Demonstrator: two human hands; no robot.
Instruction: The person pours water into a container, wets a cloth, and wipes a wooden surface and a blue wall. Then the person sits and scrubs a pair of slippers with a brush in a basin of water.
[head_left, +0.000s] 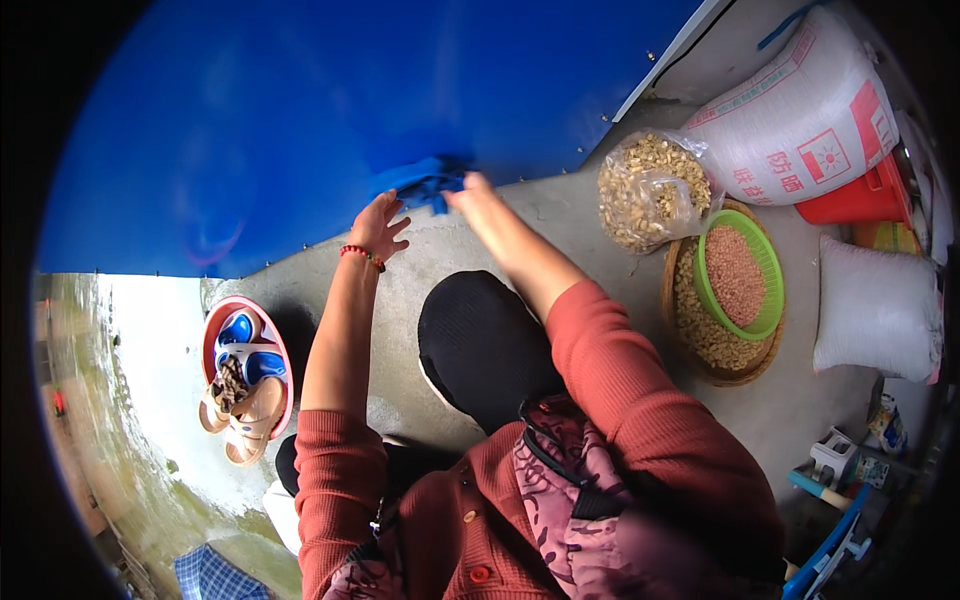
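Note:
A crumpled blue cloth (431, 178), blurred, lies against the lower part of a large blue panel (300, 112). My right hand (469, 191) grips the cloth at its right end; the fingers are partly hidden behind the hand. Just left of it is my left hand (379, 229), its fingers spread and nothing held in them. Its fingertips come close to the cloth's left end, and whether they touch it I cannot tell. A red bead bracelet (362, 256) circles the left wrist. Below the hands my black-clad knee (484, 345) rises over the concrete floor (397, 315).
Sandals fill a pink basin (281, 330) at left. On the right, a plastic bag of dried pieces (652, 191) adjoins a woven basket (671, 360) with a green colander (772, 300) of pinkish kernels. Behind stand a printed white sack (780, 112), a red tub (862, 196) and another sack (874, 311).

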